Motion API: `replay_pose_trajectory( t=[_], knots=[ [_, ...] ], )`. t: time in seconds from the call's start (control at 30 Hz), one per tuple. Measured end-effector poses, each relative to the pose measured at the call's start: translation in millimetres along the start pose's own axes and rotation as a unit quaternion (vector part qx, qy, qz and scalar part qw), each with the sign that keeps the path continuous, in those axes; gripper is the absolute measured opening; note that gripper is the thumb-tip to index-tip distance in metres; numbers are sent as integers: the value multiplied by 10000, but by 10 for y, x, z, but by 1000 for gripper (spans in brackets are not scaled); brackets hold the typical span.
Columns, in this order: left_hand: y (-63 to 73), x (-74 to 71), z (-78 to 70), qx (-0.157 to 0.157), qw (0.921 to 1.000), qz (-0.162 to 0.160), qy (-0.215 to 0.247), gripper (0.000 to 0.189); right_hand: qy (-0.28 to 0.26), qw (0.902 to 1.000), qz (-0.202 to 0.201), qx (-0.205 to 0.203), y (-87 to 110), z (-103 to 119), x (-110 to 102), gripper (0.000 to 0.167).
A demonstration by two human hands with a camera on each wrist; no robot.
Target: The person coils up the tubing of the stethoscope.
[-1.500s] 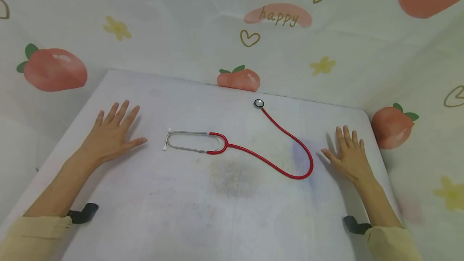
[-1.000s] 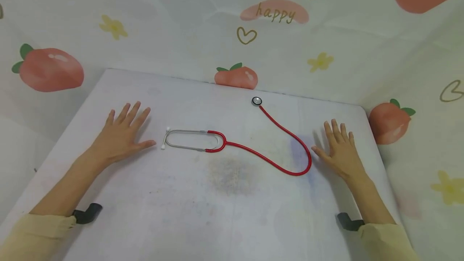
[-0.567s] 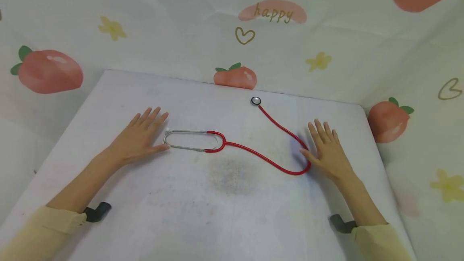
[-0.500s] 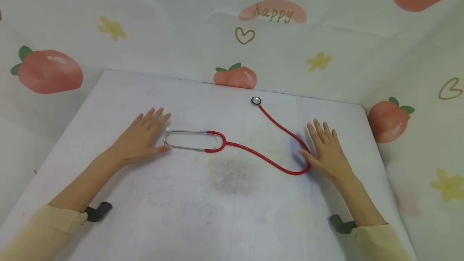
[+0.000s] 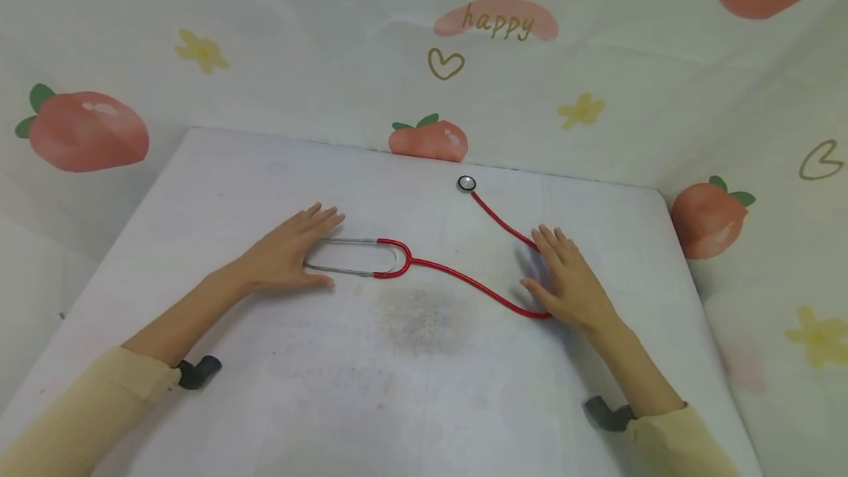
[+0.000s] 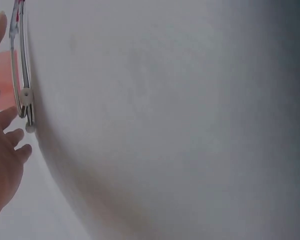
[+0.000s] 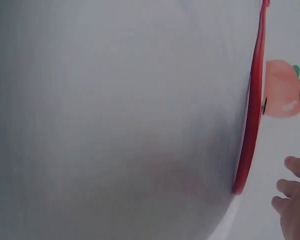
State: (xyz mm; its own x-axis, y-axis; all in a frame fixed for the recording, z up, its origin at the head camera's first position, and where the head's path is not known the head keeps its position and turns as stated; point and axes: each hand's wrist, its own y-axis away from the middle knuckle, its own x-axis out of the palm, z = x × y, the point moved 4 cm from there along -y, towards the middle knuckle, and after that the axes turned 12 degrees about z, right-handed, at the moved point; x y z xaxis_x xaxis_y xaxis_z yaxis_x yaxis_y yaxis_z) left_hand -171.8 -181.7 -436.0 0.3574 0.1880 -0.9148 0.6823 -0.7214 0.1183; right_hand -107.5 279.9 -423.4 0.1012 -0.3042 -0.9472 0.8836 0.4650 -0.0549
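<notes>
A stethoscope [image 5: 457, 274] with red tubing and metal ear tubes lies on the white table, its round chest piece [image 5: 467, 183] near the back edge. My left hand [image 5: 285, 252] is over the ear-tip end, fingers extended and thumb apart, hiding the ear tips in the head view. Those ear tips [image 6: 26, 96] show in the left wrist view, near the fingers. Over the bend of the tubing is my right hand [image 5: 566, 282], fingers straight, covering part of the curve. In the right wrist view the red tubing [image 7: 251, 125] lies beside that hand, with a gap between them.
The white tabletop [image 5: 411, 403] has a grey stain near its middle. A pale cloth [image 5: 318, 43] printed with peaches, flowers and hearts hangs behind the table and along its sides. A black wrist-worn piece [image 5: 200, 372] juts from the left sleeve, and another [image 5: 608, 414] from the right.
Both hands have moved inward: the left rightward over the ear tips, the right leftward over the tubing's bend. The stethoscope stays in place on the table; the view has shifted slightly.
</notes>
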Motion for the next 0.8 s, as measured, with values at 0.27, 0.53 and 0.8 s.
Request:
replay_pose_trajectory(
  t=[0.27,0.53,0.8],
  knots=[
    [-129,-8,-60,266,9992,309,12,99,-546,9974,445,162,-53,162,136,82],
    [-106,2,-37,303,9989,351,-27,92,-863,9912,987,178,-76,287,244,79],
    [-103,47,9,341,9989,322,-76,85,-810,9903,1129,-69,-130,340,303,64]
  ],
)
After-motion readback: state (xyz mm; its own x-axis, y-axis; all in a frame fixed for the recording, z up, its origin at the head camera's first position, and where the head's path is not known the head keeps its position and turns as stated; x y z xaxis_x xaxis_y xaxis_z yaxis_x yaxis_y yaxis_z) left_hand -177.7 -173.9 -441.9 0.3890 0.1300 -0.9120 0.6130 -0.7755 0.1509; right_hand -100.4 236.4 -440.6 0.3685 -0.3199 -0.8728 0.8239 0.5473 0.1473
